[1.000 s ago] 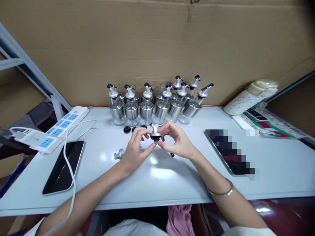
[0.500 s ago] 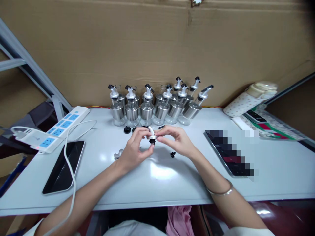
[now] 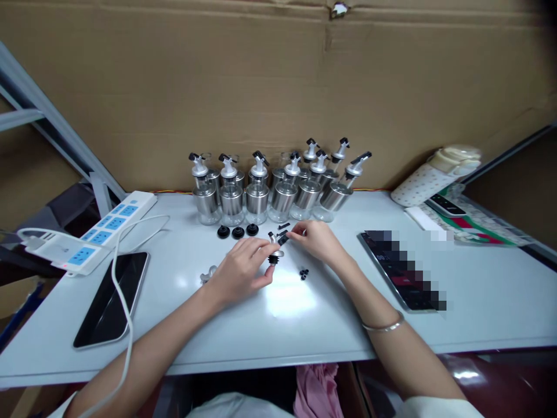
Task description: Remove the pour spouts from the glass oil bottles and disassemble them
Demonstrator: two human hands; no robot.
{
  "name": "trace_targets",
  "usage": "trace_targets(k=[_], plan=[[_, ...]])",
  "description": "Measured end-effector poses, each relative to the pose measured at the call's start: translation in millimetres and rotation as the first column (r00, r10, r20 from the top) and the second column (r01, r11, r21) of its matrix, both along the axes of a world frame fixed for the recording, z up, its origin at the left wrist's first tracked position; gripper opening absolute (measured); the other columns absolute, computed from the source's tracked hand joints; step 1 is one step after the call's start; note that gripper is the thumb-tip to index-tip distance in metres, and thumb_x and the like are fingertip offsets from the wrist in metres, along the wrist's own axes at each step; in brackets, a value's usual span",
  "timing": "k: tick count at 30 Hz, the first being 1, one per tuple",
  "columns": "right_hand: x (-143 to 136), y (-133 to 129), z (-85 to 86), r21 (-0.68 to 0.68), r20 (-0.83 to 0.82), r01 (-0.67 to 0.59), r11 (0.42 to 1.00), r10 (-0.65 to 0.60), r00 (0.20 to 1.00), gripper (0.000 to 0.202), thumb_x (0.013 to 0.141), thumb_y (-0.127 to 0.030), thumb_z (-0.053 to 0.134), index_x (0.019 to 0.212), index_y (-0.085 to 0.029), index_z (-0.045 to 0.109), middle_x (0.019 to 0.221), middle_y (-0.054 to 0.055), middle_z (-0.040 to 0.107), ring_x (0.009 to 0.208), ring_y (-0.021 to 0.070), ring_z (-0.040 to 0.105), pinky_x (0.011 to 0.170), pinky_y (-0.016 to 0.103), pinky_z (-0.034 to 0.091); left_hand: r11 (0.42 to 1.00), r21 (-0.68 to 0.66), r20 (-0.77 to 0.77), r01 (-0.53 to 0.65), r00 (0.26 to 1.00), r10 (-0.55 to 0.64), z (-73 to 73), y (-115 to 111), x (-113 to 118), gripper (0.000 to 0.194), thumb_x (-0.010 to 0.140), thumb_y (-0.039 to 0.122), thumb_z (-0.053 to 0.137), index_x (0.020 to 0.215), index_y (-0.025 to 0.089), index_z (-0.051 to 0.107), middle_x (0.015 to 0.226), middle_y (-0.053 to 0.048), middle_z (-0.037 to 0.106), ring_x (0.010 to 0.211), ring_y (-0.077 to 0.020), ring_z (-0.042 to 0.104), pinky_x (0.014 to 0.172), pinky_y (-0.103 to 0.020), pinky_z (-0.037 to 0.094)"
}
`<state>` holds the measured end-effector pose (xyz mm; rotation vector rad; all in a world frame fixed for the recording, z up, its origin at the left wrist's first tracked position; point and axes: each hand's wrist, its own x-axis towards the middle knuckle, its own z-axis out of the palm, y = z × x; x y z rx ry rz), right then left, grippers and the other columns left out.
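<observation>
My left hand (image 3: pixel 243 268) pinches a silver pourer spout (image 3: pixel 278 253) with a ribbed black stopper at its lower end, held upright just above the table. Thumb and forefinger of my right hand (image 3: pixel 319 241) close on the end of a small black lever (image 3: pixel 282 238), right beside the spout's top. Behind it lies another thin black lever (image 3: pixel 284 226). Three round black stoppers (image 3: pixel 238 233) sit in a row beyond my left hand. Silver spout parts (image 3: pixel 209 274), partly hidden, lie left of that hand. Several tiny black pieces (image 3: pixel 303 274) are below my right hand.
Several glass-and-steel bottles (image 3: pixel 256 200) with pourers stand along the cardboard wall (image 3: pixel 217 87). On the left are a power strip (image 3: pixel 115 223), a white cable (image 3: pixel 119 284) and a tablet (image 3: pixel 113 299). A phone (image 3: pixel 391 267) and a tilted flask (image 3: pixel 429 180) are on the right.
My right hand has left the spout and moved slightly back to the black levers, closing on one. My left hand still holds the spout, now a little lower and further right.
</observation>
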<state>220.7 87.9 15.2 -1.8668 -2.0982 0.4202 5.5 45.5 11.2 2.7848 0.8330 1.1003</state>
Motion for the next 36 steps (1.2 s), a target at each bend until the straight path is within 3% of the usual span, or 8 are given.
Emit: trace_targets(k=[3, 15, 21, 29, 33, 36], plan=[[-6, -2, -1.9, -0.033, 0.028, 0.048, 0.998, -0.047, 0.998, 0.018, 0.079, -0.032, 0.063, 0.079, -0.016, 0.07, 0.078, 0.009, 0.071, 0.07, 0.0199, 0.062, 0.062, 0.027, 0.038, 1.0, 0.007, -0.051, -0.016, 0.999, 0.016, 0.7, 0, -1, 0.026, 0.089, 0.018, 0.049, 0.114, 0.015, 0.05, 0.103, -0.01, 0.063, 0.095, -0.0229, 0.059, 0.082, -0.038, 0.049], [5, 0, -8.6, -0.085, -0.013, 0.007, 0.996, -0.008, 1.0, 0.007, 0.076, -0.02, 0.063, 0.073, -0.017, 0.069, 0.073, 0.007, 0.07, 0.07, 0.0194, 0.061, 0.063, 0.027, 0.04, 0.993, -0.105, -0.124, -0.053, 0.991, 0.039, -4.0, -3, 2, 0.027, 0.091, 0.018, 0.044, 0.118, 0.014, 0.05, 0.109, -0.012, 0.063, 0.103, -0.0243, 0.056, 0.09, -0.042, 0.042], [9, 1, -1.3, -0.083, -0.057, -0.143, 0.986, 0.138, 0.989, 0.013, 0.071, -0.011, 0.062, 0.079, -0.018, 0.071, 0.077, 0.005, 0.064, 0.07, 0.0169, 0.058, 0.067, 0.027, 0.041, 0.987, -0.135, -0.144, -0.084, 0.987, 0.065, -5.7, -3, 2, 0.026, 0.092, 0.019, 0.044, 0.117, 0.014, 0.048, 0.111, -0.011, 0.061, 0.106, -0.0251, 0.054, 0.092, -0.043, 0.04], [11, -1, -0.9, -0.111, -0.032, -0.186, 0.976, 0.184, 0.982, 0.005, 0.068, -0.012, 0.065, 0.069, -0.016, 0.068, 0.074, 0.005, 0.064, 0.067, 0.0168, 0.055, 0.064, 0.027, 0.039, 0.976, -0.185, -0.154, -0.115, 0.984, 0.087, -3.6, -3, 3, 0.028, 0.091, 0.019, 0.044, 0.118, 0.016, 0.049, 0.116, -0.014, 0.053, 0.11, -0.0273, 0.05, 0.092, -0.046, 0.042], [5, -5, 9.4, -0.1, -0.226, -0.179, 0.979, 0.153, 0.962, 0.004, 0.073, -0.017, 0.06, 0.07, -0.016, 0.063, 0.067, 0.003, 0.063, 0.063, 0.0147, 0.054, 0.062, 0.027, 0.04, 0.968, -0.216, -0.096, -0.125, 0.99, 0.106, -4.6, -3, 2, 0.028, 0.091, 0.02, 0.045, 0.118, 0.018, 0.051, 0.125, -0.016, 0.042, 0.117, -0.0278, 0.046, 0.095, -0.046, 0.043], [-1, -7, 14.5, -0.027, -0.47, -0.159, 0.987, 0.128, 0.873, 0.014, 0.074, -0.029, 0.062, 0.071, -0.016, 0.059, 0.068, 0.001, 0.063, 0.062, 0.0137, 0.055, 0.062, 0.027, 0.043, 0.963, -0.243, -0.081, -0.112, 0.992, 0.095, -4.8, -3, 2, 0.026, 0.091, 0.02, 0.046, 0.116, 0.019, 0.052, 0.13, -0.016, 0.037, 0.12, -0.0276, 0.044, 0.098, -0.047, 0.042]])
